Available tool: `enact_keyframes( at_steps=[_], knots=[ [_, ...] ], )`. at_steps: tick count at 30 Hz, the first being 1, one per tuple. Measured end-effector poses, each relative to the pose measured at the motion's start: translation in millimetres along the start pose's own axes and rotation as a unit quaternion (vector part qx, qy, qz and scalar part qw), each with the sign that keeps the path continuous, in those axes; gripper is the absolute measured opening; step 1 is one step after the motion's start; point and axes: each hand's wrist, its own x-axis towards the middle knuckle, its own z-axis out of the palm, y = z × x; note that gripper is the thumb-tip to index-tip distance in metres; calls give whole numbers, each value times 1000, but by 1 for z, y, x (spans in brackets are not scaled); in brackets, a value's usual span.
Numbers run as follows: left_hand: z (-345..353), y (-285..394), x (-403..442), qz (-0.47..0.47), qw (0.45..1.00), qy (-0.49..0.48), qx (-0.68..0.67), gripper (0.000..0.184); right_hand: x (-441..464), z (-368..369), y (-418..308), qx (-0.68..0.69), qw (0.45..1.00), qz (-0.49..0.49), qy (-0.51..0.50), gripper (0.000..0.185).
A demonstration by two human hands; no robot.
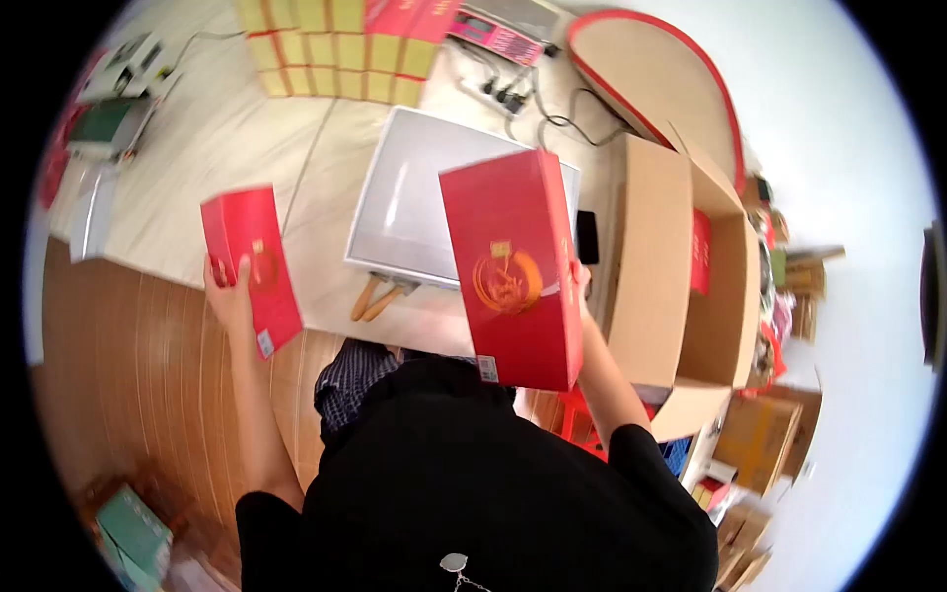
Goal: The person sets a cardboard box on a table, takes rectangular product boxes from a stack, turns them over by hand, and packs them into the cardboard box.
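In the head view my left hand (229,286) grips a narrow red gift box (254,264) by its left edge, thumb over its front, above the table's front edge. My right hand (582,284) holds a larger-looking red gift box (508,296) from its right side; most of those fingers are hidden behind it. Both boxes carry a round orange emblem, a small gold mark and a white label near the bottom. Behind the right box lies a shallow white tray (409,192), partly covered by it. Two wooden handles (373,298) stick out below the tray.
An open cardboard carton (651,257) with something red inside stands at the right, beside a black phone (588,237). Stacked red and yellow boxes (340,49), a pink scale (498,37), a power strip (493,97) and cables lie at the back. A machine (113,123) sits far left.
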Motion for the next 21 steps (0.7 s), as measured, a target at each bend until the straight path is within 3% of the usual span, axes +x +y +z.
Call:
enact_keyframes(
  at_steps=[1,3,8,11,13,16,20,21],
  knots=[
    [7,-15,-5,45,996,-14,78,74,1,29,1,66,997,-29,-41,83],
    [18,24,-29,-19,960,-58,273,77,0,91,7,132,985,-79,-77,81],
    [45,27,-59,54,917,-121,376,80,15,151,17,199,963,-140,-117,74],
    [57,24,-73,54,902,-135,407,83,12,130,13,199,956,-152,-152,67],
    [57,23,-73,62,896,-142,417,86,16,125,8,226,957,-104,-153,71],
    [59,16,-70,70,896,-150,412,88,25,120,2,164,965,-171,-113,69],
    [58,26,-65,155,934,-113,303,79,22,127,-4,138,963,-204,-109,60],
    [60,35,-62,188,946,-102,244,74,14,147,-9,125,965,-226,-47,62]
  ],
)
